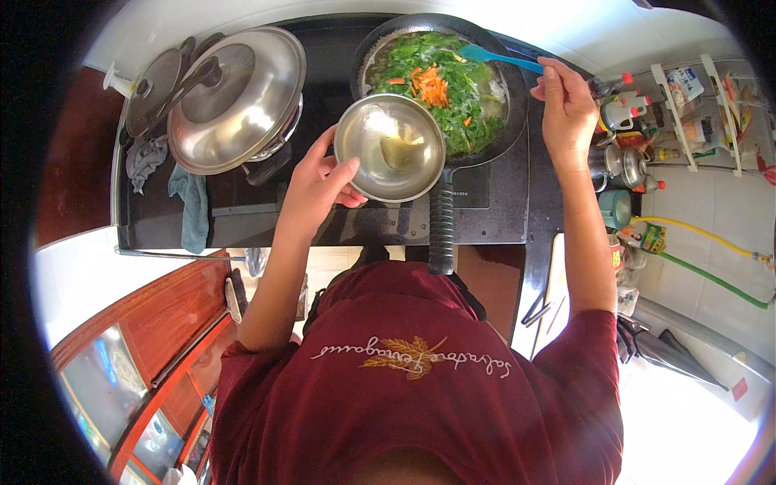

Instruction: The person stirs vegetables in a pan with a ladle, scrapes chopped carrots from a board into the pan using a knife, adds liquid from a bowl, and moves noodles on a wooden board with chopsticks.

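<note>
My left hand (pixel 323 178) grips the rim of a steel bowl (pixel 390 148), thumb inside and fingers beneath. A little yellowish liquid seems to lie in the bowl, which hovers over the near edge of a black wok (pixel 517 121). Chopped green leaves (pixel 404 58) fill the wok, with a small heap of orange carrot strips (pixel 428 86) on top. Closed round the handle of a blue spatula (pixel 493 56) is my right hand (pixel 563 105), off the wok's right rim. The spatula's head rests at the greens. The wok's black handle (pixel 441 230) points toward me.
A steel pot with a domed lid (pixel 242 89) stands left on the black stove top (pixel 323 73). More lids (pixel 153 89) lean beyond it. Grey-green cloths (pixel 190 206) hang at the front edge. Bottles (pixel 622 109) and a wall rack (pixel 679 117) line the right side.
</note>
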The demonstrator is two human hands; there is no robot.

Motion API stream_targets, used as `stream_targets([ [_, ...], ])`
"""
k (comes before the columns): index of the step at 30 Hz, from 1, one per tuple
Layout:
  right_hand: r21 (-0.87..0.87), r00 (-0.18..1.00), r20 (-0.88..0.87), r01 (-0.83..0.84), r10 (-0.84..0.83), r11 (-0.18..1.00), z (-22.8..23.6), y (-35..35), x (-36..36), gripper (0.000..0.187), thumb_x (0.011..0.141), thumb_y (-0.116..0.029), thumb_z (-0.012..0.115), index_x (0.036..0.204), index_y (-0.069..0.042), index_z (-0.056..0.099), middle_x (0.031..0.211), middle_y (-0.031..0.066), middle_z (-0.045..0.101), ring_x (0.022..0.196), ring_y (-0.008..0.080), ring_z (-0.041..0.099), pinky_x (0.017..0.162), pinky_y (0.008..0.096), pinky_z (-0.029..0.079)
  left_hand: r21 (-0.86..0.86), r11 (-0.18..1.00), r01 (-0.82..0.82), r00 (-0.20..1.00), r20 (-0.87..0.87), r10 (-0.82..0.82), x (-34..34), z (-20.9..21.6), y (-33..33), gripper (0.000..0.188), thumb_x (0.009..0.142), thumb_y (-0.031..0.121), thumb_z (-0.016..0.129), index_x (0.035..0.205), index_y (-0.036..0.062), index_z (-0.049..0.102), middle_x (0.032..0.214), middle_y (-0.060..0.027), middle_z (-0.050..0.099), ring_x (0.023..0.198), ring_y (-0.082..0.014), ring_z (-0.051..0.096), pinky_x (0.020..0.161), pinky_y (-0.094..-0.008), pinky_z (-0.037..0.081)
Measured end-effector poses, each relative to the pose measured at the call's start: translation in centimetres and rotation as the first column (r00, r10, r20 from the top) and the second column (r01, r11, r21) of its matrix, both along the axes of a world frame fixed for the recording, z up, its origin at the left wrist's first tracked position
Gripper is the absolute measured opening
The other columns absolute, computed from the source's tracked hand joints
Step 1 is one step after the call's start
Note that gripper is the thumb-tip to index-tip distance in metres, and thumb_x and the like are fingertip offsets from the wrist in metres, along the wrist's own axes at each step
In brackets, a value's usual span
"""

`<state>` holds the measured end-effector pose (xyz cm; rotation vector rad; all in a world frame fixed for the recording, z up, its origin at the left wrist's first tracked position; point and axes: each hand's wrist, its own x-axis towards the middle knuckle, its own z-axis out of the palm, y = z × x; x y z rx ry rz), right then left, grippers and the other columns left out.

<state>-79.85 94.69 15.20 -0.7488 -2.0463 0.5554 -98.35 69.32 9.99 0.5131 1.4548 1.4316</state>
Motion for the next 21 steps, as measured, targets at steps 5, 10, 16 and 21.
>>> stream_targets([
  [5, 0.156, 0.996, 0.083, -0.028, 0.015, 0.987, 0.3, -0.8, -1.0, 0.012, 0.086, -0.013, 0.057, 0.093, -0.007, 0.064, 0.07, 0.0067, 0.057, 0.057, 0.0142, 0.06, 0.054, 0.0256, 0.047, 0.006, 1.0, -0.018, 1.0, 0.01, 0.018, -0.1, 0.3, -0.9, 0.06, 0.085, 0.017, 0.054, 0.135, 0.0017, 0.026, 0.085, -0.0128, 0.06, 0.061, -0.0161, 0.061, 0.053, -0.0235, 0.05],
  [10, 0.22, 0.993, 0.119, -0.037, 0.011, 0.975, 0.1, -1.0, -1.0, 0.011, 0.085, -0.012, 0.057, 0.092, -0.007, 0.064, 0.07, 0.0072, 0.057, 0.057, 0.0161, 0.06, 0.054, 0.0265, 0.047, 0.036, 0.999, -0.035, 0.999, 0.01, 0.035, 0.1, 0.2, -1.2, 0.06, 0.085, 0.018, 0.055, 0.135, 0.0016, 0.026, 0.085, -0.0128, 0.06, 0.062, -0.0161, 0.061, 0.053, -0.0234, 0.05],
  [16, 0.122, 0.997, 0.074, 0.024, -0.033, 0.992, -0.7, -0.6, 0.1, 0.012, 0.086, -0.012, 0.056, 0.092, -0.006, 0.065, 0.07, 0.0066, 0.059, 0.056, 0.0138, 0.059, 0.054, 0.0252, 0.047, 0.037, 0.999, -0.013, 1.0, -0.001, 0.013, 0.4, -0.1, -0.8, 0.06, 0.085, 0.019, 0.056, 0.134, 0.001, 0.027, 0.084, -0.0126, 0.06, 0.062, -0.0157, 0.061, 0.053, -0.0233, 0.05],
  [21, -0.34, 0.988, -0.114, 0.063, -0.108, 0.938, -1.5, -0.3, 1.6, 0.019, 0.089, -0.014, 0.052, 0.098, 0.0, 0.062, 0.07, 0.0055, 0.059, 0.056, 0.0114, 0.059, 0.054, 0.0245, 0.049, 0.032, 0.999, -0.002, 1.0, -0.026, 0.003, 0.7, -0.3, 0.4, 0.06, 0.085, 0.019, 0.057, 0.134, 0.0007, 0.028, 0.083, -0.0122, 0.06, 0.06, -0.0154, 0.061, 0.052, -0.0231, 0.05],
])
